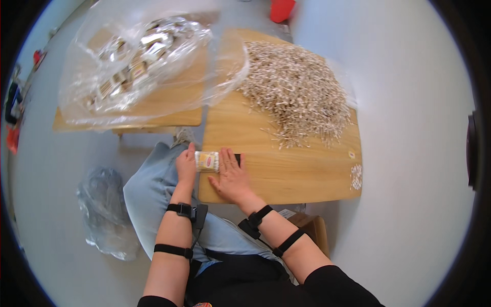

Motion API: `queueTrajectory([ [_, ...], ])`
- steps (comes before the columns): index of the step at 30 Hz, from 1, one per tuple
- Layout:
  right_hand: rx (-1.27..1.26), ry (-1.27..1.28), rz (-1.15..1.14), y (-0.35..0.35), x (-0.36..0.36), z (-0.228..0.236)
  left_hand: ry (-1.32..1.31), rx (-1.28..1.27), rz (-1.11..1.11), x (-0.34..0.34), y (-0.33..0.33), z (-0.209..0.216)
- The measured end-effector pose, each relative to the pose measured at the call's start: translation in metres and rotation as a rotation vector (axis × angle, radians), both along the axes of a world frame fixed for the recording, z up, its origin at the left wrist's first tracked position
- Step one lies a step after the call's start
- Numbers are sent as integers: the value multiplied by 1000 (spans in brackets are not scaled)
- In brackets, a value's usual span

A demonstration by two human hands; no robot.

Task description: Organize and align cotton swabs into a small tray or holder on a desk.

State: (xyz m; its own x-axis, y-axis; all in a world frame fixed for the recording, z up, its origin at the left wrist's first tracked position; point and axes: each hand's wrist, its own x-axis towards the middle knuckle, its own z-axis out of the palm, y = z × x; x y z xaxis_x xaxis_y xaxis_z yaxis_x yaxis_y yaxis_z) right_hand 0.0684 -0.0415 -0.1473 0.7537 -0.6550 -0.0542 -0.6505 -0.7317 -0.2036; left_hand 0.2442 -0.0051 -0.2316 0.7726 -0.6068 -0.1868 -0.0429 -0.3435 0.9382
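A small clear packet of cotton swabs (207, 161) with a yellow and white label lies at the near left edge of the wooden table (266, 181). My left hand (186, 165) is closed on the packet's left end, thumb pointing away from me. Flat on the table, my right hand (232, 178) has its fingers stretched out, touching or very near the packet's right end. Part of a black object (238, 159) shows under or beside those fingers; its kind is hidden. Beyond my hands lies a big heap of loose cotton swabs (296, 92).
A large clear plastic bag (76, 97) holding several filled packets (138, 71) lies over a second table (174, 116) at the far left. Small white pieces (356, 177) lie at the right table edge. A crumpled plastic bag (107, 215) is on the floor, left of my leg.
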Motion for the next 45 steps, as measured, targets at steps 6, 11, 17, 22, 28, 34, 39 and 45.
queueTrajectory([
  [6,30,-26,55,-7,-8,3,-5,-32,1,2,2,-1],
  [11,-61,-275,-175,-33,-52,-20,-9,-74,55,12,15,11],
  [17,-181,-157,-290,-80,-119,-7,-184,-147,224,26,28,22],
  [22,-186,-320,-128,-75,-142,-2,-577,-160,119,-4,37,67],
  [28,-6,-679,-157,-48,-158,-4,-737,-324,-418,-94,13,90],
  [34,-197,-636,-451,-52,-142,7,-749,-178,-519,-143,-23,69],
  [39,-161,-595,-414,-64,-132,8,-843,-95,-599,-151,-47,65],
  [45,-108,-650,-333,-67,-136,2,-963,-171,-659,-151,-66,70],
])
